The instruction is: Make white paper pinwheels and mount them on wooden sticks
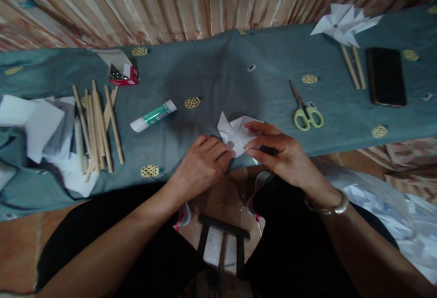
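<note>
A white paper pinwheel (241, 135), partly folded, lies at the near edge of the cloth-covered table. My left hand (206, 161) is closed on its near-left edge, thumb and fingers pressed together. From the right, my right hand (282, 150) bends over the paper with its fingertips at the pinwheel's middle. Between its thumb and fingers sits a slim tool with a dark handle (269, 150); its thin tip points at the paper, and its exact kind is not clear. My fingers cover part of the paper.
Left on the table are a glue stick (153, 116), a red box of small metal pieces (123, 75), several wooden sticks (99, 129) and paper sheets (34, 120). Right are scissors (305, 111), a phone (386, 77) and finished pinwheels on sticks (344, 25). A plastic bag (378, 202) stands below.
</note>
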Demonstrator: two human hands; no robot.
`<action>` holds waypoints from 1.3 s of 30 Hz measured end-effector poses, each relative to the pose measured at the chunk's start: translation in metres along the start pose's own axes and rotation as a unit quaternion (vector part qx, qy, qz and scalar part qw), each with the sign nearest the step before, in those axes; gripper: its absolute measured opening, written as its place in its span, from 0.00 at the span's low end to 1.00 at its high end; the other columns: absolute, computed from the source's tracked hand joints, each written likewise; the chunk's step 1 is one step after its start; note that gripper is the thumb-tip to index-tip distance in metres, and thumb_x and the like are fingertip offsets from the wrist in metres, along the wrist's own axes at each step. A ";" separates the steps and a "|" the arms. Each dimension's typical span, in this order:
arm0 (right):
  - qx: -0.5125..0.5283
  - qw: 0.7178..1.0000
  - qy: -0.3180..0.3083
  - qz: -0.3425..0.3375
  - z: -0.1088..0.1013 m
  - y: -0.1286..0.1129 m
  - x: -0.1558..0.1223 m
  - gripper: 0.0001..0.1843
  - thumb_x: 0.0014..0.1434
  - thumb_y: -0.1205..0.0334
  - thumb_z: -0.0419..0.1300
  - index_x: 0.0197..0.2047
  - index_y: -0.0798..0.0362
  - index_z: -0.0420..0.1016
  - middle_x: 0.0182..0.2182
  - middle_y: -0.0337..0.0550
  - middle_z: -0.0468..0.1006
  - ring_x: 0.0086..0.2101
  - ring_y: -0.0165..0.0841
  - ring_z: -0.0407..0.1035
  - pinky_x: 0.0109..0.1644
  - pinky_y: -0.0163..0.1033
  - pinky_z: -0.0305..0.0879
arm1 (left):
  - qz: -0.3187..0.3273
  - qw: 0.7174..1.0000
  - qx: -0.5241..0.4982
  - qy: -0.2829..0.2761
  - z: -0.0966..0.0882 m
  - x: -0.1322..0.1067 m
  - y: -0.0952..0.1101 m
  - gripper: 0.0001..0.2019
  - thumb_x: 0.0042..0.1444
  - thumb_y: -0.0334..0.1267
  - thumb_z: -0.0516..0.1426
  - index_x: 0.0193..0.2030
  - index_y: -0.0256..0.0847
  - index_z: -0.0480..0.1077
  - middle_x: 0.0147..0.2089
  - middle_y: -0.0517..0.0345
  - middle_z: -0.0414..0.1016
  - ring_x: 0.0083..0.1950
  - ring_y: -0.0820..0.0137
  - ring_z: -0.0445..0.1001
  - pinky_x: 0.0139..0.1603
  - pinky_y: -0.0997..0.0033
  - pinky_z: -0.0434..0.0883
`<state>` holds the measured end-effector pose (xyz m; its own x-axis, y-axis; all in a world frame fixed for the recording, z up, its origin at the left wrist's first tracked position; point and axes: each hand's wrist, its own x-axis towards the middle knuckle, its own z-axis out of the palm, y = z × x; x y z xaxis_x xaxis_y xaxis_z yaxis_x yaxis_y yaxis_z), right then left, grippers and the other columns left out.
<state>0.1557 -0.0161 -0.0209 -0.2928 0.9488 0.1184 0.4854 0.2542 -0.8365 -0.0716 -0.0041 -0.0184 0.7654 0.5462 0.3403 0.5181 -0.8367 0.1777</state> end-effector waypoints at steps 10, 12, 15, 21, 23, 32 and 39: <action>-0.032 0.996 0.063 0.048 0.012 -0.004 0.002 0.03 0.57 0.62 0.63 0.33 0.50 0.79 0.54 0.48 0.76 0.52 0.43 0.71 0.58 0.55 0.65 | -0.003 1.000 -0.012 0.021 0.003 0.000 0.005 0.12 0.64 0.30 0.54 0.54 0.32 0.68 0.38 0.54 0.78 0.41 0.65 0.73 0.41 0.65 0.69; -0.040 0.996 0.069 0.050 0.014 -0.005 0.003 0.03 0.57 0.64 0.63 0.32 0.50 0.79 0.54 0.49 0.76 0.52 0.43 0.71 0.58 0.55 0.65 | 0.000 1.000 -0.015 0.014 0.003 0.000 0.004 0.12 0.64 0.30 0.54 0.54 0.33 0.68 0.39 0.53 0.78 0.42 0.65 0.73 0.42 0.65 0.69; -0.063 0.994 0.081 0.046 0.017 -0.007 0.005 0.04 0.55 0.66 0.62 0.30 0.51 0.78 0.52 0.49 0.77 0.51 0.43 0.72 0.57 0.54 0.66 | 0.001 1.000 -0.024 0.010 0.004 -0.001 0.004 0.11 0.64 0.30 0.54 0.52 0.34 0.69 0.41 0.52 0.78 0.43 0.65 0.73 0.42 0.65 0.69; -0.111 0.987 0.106 0.038 0.022 -0.008 0.008 0.05 0.55 0.67 0.62 0.28 0.51 0.77 0.51 0.49 0.78 0.49 0.43 0.73 0.54 0.53 0.68 | -0.005 0.999 -0.037 0.014 0.007 -0.001 0.003 0.10 0.64 0.31 0.54 0.51 0.34 0.70 0.43 0.51 0.78 0.43 0.64 0.72 0.43 0.64 0.69; -0.122 0.986 0.110 0.035 0.024 -0.009 0.008 0.05 0.54 0.68 0.62 0.28 0.50 0.76 0.50 0.49 0.78 0.50 0.43 0.72 0.54 0.54 0.68 | -0.009 0.999 -0.039 0.006 0.008 0.000 0.003 0.10 0.65 0.31 0.53 0.50 0.34 0.70 0.43 0.50 0.78 0.44 0.64 0.72 0.43 0.63 0.69; -0.136 0.983 0.115 0.036 0.027 -0.010 0.007 0.04 0.54 0.68 0.62 0.30 0.50 0.74 0.51 0.50 0.77 0.52 0.44 0.71 0.57 0.54 0.66 | -0.015 0.999 -0.048 -0.004 0.007 0.000 0.003 0.08 0.65 0.32 0.53 0.48 0.35 0.71 0.43 0.51 0.78 0.44 0.64 0.72 0.43 0.63 0.69; -0.129 0.984 0.116 0.034 0.028 -0.008 0.007 0.04 0.54 0.69 0.62 0.33 0.51 0.75 0.52 0.52 0.77 0.53 0.45 0.70 0.58 0.55 0.65 | -0.012 0.999 -0.050 -0.003 0.007 0.000 0.004 0.08 0.65 0.31 0.54 0.48 0.34 0.71 0.44 0.51 0.77 0.44 0.64 0.71 0.43 0.63 0.70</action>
<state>0.1270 -0.0167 -0.0285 -0.0699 0.9750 0.2111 0.6999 0.1988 -0.6860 -0.0669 -0.0067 -0.0247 0.7561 0.5660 0.3285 0.4957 -0.8231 0.2773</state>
